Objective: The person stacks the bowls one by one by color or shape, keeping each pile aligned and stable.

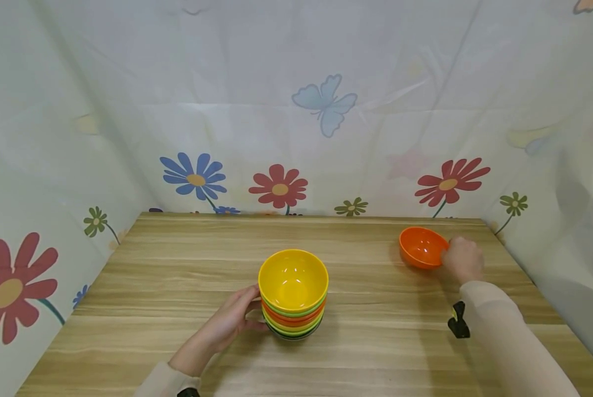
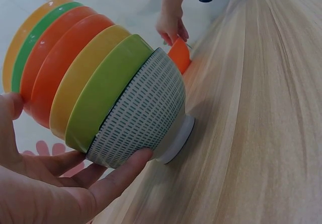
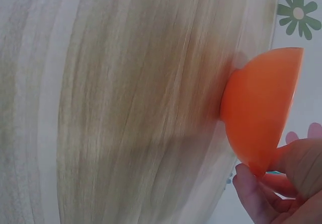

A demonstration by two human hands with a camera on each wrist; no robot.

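Observation:
A stack of several bowls (image 1: pixel 294 281) stands on the table, yellow on top, with green, orange and yellow-green ones below. At the bottom is a white bowl with green dashes (image 2: pixel 143 108). My left hand (image 1: pixel 229 320) rests against the stack's left side, its fingers touching the bowls without closing round them. Far to the right, my right hand (image 1: pixel 464 259) pinches the rim of an orange bowl (image 1: pixel 422 248), thumb and fingers on either side. In the right wrist view, that orange bowl (image 3: pixel 261 108) has its base at or very near the tabletop.
The wood-grain table (image 1: pixel 202 242) ends at the back against a pale curtain (image 1: pixel 257 82) printed with flowers and a butterfly. More curtain hangs along both sides. A black strap piece (image 1: pixel 458 321) hangs by the right sleeve. Bare tabletop lies between the stack and the orange bowl.

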